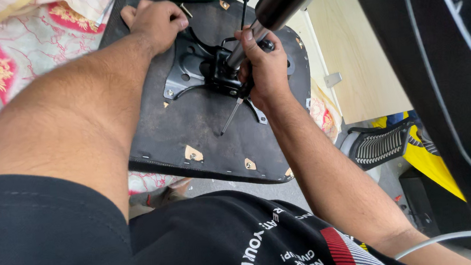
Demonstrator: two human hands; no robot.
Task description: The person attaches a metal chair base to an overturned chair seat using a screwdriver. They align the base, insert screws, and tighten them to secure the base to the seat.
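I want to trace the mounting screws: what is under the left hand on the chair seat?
The left hand rests on the black metal plate on the upturned seat. Whatever lies beneath it, screws included, is covered.

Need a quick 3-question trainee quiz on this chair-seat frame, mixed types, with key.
1. True or false: the right hand grips the black cylinder where it meets the metal mechanism plate.
2. Where does the left hand rest?
A. on the far edge of the upturned seat base
B. on the wooden panel
C. on the flowered cloth
3. Fill in: the thin lever rod sticks out from the mechanism toward the ____ edge of the seat base.

Key: 1 true; 2 A; 3 near
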